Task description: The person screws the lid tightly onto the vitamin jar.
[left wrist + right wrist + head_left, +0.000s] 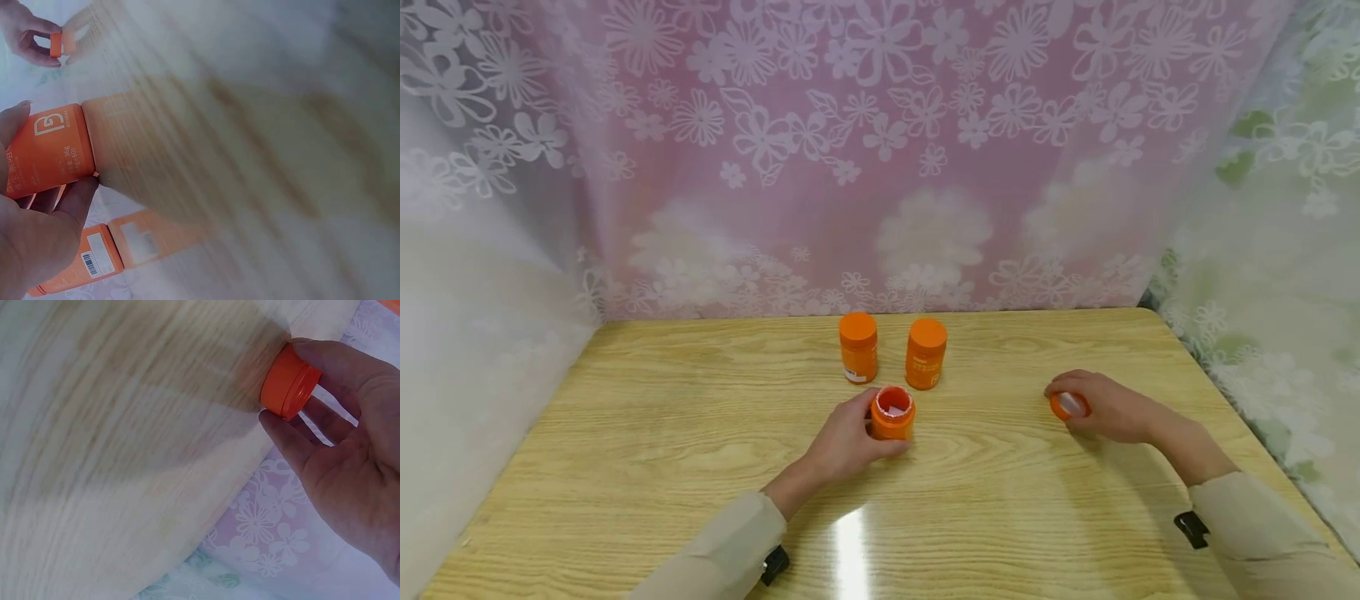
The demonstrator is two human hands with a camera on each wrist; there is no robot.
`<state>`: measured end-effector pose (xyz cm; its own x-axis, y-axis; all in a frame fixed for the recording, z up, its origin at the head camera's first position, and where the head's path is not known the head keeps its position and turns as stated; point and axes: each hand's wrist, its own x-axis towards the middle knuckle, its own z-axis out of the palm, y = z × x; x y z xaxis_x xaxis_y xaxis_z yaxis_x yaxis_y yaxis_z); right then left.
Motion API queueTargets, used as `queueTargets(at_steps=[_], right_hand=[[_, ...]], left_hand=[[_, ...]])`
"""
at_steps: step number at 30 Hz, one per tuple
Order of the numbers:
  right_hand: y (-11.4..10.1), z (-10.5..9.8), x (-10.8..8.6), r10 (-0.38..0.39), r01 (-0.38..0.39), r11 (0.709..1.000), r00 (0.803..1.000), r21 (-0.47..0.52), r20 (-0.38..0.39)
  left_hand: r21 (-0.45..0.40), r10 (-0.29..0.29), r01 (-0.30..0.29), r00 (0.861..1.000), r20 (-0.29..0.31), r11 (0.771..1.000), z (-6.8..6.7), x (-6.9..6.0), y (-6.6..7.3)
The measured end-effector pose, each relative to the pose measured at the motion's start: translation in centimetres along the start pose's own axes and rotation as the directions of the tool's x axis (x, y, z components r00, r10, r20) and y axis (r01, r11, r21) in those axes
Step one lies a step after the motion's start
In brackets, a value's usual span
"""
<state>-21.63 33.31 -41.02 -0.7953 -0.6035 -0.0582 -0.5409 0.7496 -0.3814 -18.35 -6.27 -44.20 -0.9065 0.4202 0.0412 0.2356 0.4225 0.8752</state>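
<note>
My left hand grips an orange jar that stands upright on the table without its lid; something pale shows inside its mouth. In the left wrist view the fingers wrap the jar near its base, and white lettering shows on its side. Far to the right, my right hand holds an orange lid by its rim, its pale inner face turned up. The right wrist view has thumb and fingers round the lid, which rests on or just above the tabletop.
Two lidded orange jars, a left one and a right one, stand just behind the lidless jar. The wood-grain table ends at flowered curtains at the back and both sides.
</note>
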Motion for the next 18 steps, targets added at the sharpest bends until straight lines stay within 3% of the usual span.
queueTargets(at_steps=[10, 18], right_hand=[[-1.0, -0.7, 0.6, 0.066, -0.066, 0.998, 0.998, -0.011, -0.02], [-4.5, -1.9, 1.9, 0.057, -0.057, 0.998, 0.998, 0.022, -0.035]], left_hand=[[0.012, -0.007, 0.007, 1.0, 0.001, 1.0, 0.2, 0.1, 0.0], [0.025, -0.014, 0.014, 1.0, -0.002, 1.0, 0.0, 0.0, 0.0]])
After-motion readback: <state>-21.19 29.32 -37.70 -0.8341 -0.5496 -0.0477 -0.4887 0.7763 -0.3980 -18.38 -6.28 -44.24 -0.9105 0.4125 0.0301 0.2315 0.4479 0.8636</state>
